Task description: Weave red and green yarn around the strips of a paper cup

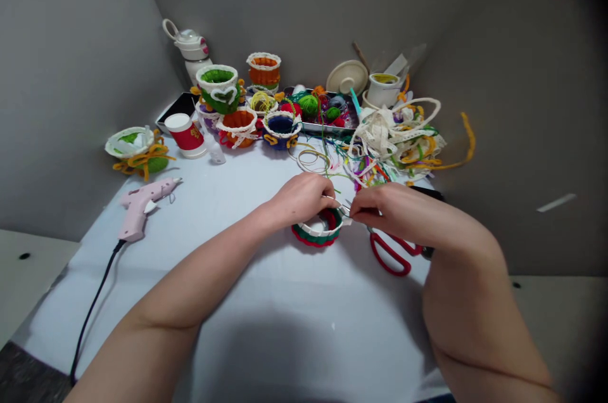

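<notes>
A small round basket with a white rim, a green band and a red scalloped base stands on the table. My left hand is closed at its far rim, the fingertips pinching the white edge. Just right of the basket, the fingers of my right hand are pinched together near thin silvery metal and a small white piece. What exactly they hold is too small to make out. Scissors with red handles lie beneath the right hand and forearm, partly hidden.
A pink glue gun with a black cord lies at left. Behind stand decorated baskets, a red-and-white cup, a white bottle and a tray of yarn balls. Tangled cords heap at the back right.
</notes>
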`<state>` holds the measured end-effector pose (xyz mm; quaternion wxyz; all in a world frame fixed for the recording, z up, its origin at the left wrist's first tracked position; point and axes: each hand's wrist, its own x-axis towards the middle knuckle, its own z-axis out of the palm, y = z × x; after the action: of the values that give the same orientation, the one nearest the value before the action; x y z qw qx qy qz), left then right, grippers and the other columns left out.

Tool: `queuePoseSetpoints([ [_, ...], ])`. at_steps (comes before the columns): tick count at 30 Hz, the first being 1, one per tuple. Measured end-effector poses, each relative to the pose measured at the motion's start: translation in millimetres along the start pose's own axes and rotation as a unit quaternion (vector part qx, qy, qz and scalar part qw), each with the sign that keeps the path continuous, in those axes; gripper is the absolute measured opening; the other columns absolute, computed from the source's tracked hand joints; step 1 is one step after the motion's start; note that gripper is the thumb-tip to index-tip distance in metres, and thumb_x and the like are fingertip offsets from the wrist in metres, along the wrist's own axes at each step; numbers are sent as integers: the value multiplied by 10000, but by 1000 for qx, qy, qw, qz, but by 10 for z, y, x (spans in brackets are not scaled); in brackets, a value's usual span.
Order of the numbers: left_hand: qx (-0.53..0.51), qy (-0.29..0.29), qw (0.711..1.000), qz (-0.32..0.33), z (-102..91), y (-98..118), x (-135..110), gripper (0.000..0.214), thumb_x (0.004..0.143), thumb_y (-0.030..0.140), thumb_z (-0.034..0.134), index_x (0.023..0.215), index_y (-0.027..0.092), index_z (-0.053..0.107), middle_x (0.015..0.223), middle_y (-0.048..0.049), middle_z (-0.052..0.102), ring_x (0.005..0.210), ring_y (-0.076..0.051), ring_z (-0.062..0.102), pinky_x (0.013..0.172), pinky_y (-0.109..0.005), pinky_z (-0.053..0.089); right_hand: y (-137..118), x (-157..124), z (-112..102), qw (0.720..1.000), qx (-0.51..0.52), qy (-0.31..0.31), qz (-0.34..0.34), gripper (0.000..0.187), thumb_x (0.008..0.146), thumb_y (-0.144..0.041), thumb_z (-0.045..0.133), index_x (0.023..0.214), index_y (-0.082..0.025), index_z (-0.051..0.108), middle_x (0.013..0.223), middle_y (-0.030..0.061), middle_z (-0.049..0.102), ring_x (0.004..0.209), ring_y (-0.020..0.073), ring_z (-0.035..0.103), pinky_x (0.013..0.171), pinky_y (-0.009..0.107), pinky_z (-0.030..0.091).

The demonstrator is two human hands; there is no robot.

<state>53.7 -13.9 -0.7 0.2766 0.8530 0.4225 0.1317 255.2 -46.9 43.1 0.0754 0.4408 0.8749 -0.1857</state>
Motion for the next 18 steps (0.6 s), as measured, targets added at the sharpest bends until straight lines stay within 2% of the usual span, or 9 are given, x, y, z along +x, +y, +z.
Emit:
queuePoseSetpoints([
  [9,68,-29,997,31,-70,-60,-32,165,823,205,579,878,189,733,854,-46,731,796,-194,623,669,-279,420,34,268,172,998,-12,-61,30,168,837,-197,531,754,-198,677,687,23,655,601,124,518,566,242,299],
  [15,165,-44,985,-11,-153,3,-120,203,816,170,521,833,172,724,828,-91,723,767,-219,637,649,-296,423,-13,245,115,998,-12,-31,47,223,882,-219,489,845,-200,708,804,51,704,678,142,574,598,243,327],
  [18,161,-53,985,-8,-171,22,-138,203,820,172,523,880,170,717,885,-93,731,814,-226,645,681,-302,443,-19,247,105,998,-10,-27,53,231,873,-193,479,849,-202,709,821,52,709,685,143,582,604,242,333],
])
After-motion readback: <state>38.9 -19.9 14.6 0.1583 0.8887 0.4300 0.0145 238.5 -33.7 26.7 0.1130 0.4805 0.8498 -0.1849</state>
